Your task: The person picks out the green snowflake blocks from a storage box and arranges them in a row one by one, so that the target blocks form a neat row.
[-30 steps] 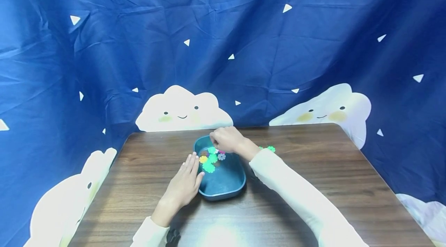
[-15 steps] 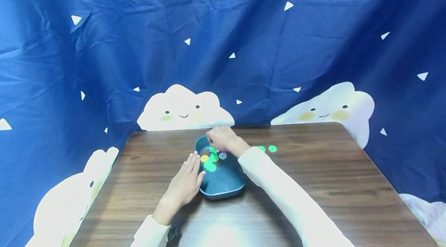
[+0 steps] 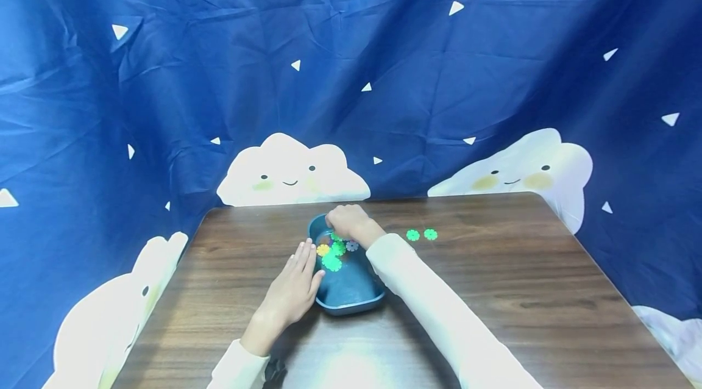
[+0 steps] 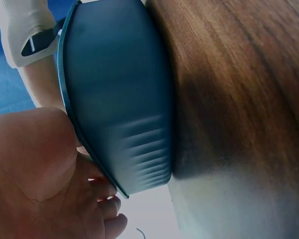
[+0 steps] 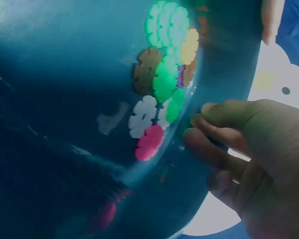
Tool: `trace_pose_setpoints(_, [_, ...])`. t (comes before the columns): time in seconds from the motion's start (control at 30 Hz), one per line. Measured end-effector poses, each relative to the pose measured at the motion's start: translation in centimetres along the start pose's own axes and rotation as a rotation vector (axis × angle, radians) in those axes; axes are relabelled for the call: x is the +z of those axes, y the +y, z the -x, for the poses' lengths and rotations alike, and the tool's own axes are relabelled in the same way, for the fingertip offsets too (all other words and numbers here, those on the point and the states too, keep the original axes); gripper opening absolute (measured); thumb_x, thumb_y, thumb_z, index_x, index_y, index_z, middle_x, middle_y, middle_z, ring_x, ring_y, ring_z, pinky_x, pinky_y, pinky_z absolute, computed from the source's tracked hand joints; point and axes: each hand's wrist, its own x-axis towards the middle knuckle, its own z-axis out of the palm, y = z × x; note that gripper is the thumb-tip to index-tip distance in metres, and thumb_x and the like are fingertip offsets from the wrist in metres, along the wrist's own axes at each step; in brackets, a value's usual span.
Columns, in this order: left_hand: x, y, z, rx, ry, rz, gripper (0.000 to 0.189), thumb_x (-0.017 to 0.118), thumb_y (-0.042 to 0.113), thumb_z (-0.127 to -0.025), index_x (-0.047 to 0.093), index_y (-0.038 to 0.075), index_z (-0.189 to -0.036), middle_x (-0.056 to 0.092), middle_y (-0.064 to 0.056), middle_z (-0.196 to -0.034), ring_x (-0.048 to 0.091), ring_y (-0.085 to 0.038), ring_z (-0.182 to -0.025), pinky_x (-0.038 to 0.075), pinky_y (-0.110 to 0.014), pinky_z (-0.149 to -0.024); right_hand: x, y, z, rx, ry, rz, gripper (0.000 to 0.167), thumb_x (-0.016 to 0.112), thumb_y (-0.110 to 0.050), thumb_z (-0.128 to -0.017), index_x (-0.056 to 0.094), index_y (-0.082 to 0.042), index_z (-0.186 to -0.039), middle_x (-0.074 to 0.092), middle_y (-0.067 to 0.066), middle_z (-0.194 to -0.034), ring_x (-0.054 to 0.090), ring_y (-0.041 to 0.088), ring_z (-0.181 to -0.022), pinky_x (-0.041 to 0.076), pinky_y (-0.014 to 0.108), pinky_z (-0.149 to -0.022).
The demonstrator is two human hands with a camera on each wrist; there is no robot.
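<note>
A deep blue-green tray [image 3: 351, 306] stands on the table, holding several flower-shaped plastic discs: green [image 5: 165, 79], brown [image 5: 147, 70], white [image 5: 143, 117], pink [image 5: 150, 143] and yellow-orange [image 5: 190, 46]. My left hand [image 3: 293, 285] lies with straight fingers along the tray's left side; the left wrist view shows its palm and fingertips at the rim. My right hand [image 3: 349, 222] is over the tray's far end. Its thumb and fingers, loosely bent, point down beside the discs in the right wrist view, with no disc visible between them.
Two green flower discs [image 3: 421, 235] lie on the wooden table [image 3: 493, 267] right of the tray, beyond the right sleeve [image 3: 428, 303]. A blue curtain [image 3: 406, 72] with clouds hangs behind the table's far edge. A dark object [image 3: 274, 371] is beside the left sleeve.
My right hand has shifted slightly left over the tray, and the forearm has swung left, uncovering the two green discs on the table. My left hand stays against the tray.
</note>
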Motion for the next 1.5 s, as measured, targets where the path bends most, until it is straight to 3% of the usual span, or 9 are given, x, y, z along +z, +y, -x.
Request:
trace_pose_setpoints(0.53, [0.1,0.1,-0.1,-0.005,0.006,0.001,0.066,0.044,0.035,-0.115,0.032,-0.008,-0.163,0.025,-0.023,-0.175,0.024,-0.039,-0.164,0.029,-0.054,-0.132,1.5,0.0,-0.3,0.001,-0.102,0.118,0.021,0.060,-0.016,-0.108,0.079,-0.020,-0.116,0.077,0.000,-0.109,0.063,0.015,-0.088,0.062,0.036,-0.090])
trace_pose_setpoints(0.87, [0.2,0.1,-0.1,-0.011,0.004,0.005,0.066,0.044,0.035,-0.115,0.031,-0.008,-0.164,0.024,-0.023,-0.175,0.024,-0.039,-0.164,0.029,-0.054,-0.132,1.4,-0.5,-0.1,-0.033,-0.105,0.232,0.022,0.074,-0.019,-0.101,0.078,-0.023,-0.122,0.078,-0.002,-0.112,0.068,0.014,-0.090,0.065,0.035,-0.091])
trace_pose_setpoints(1.27, [0.2,0.1,-0.1,-0.011,0.011,0.015,0.066,0.044,0.035,-0.115,0.031,-0.008,-0.163,0.024,-0.023,-0.175,0.024,-0.038,-0.164,0.028,-0.054,-0.133,1.5,-0.5,-0.2,-0.016,-0.128,0.198,0.028,0.072,-0.025,-0.103,0.073,-0.020,-0.130,0.077,0.000,-0.121,0.070,0.016,-0.097,0.063,0.038,-0.098])
trace_pose_setpoints(1.5, [0.2,0.1,0.0,-0.015,0.006,0.015,0.066,0.042,0.037,-0.115,0.031,-0.008,-0.164,0.024,-0.023,-0.176,0.023,-0.038,-0.164,0.028,-0.054,-0.133,1.3,-0.3,-0.2,-0.026,-0.119,0.141,0.028,0.074,-0.026,-0.101,0.073,-0.020,-0.129,0.076,0.000,-0.117,0.066,0.015,-0.092,0.063,0.036,-0.092])
